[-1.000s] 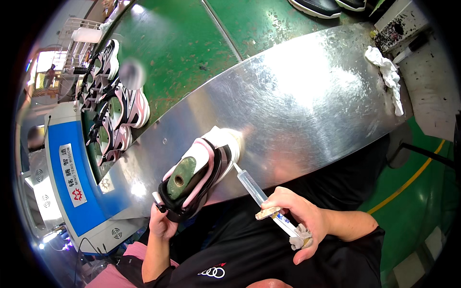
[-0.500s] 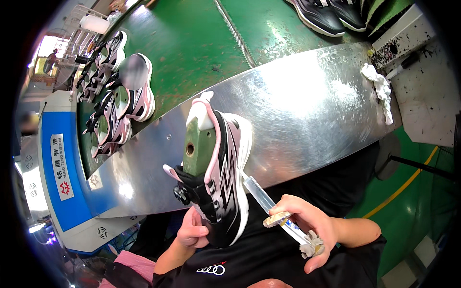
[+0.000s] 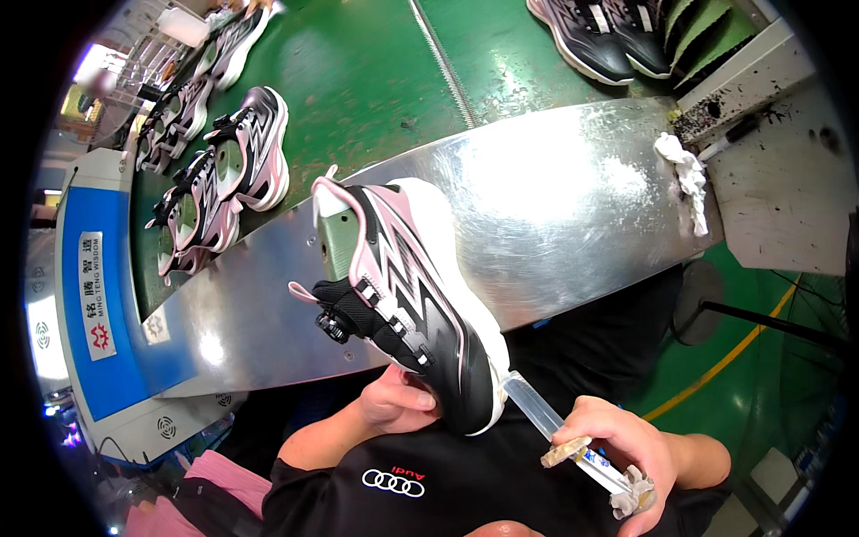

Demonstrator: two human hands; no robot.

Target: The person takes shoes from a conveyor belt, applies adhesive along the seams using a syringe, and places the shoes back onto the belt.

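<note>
In front of me a black, pink and white sneaker [image 3: 420,309] is held tilted, its toe toward me and its side turned up. A green shoe last [image 3: 338,246] fills its opening, and a dial sits on its tongue. My left hand [image 3: 394,403] grips it near the toe, fingers partly hidden beneath. In my right hand [image 3: 622,438] is a clear syringe [image 3: 537,407], its flange and plunger end crusted with pale residue. The syringe tip meets the white sole edge near the toe; whether it touches cannot be told.
Below the shoe lies a shiny metal plate [image 3: 546,179], beside a green work surface [image 3: 358,80]. Several similar sneakers [image 3: 259,148] stand at far left, dark shoes [image 3: 595,40] at far right. A crumpled white tissue [image 3: 682,170] and a marker [image 3: 732,139] lie right.
The sneaker has turned more onto its side, showing more of its laced side. The syringe tip has moved from the mid-sole toward the toe, and my right hand has shifted right and nearer.
</note>
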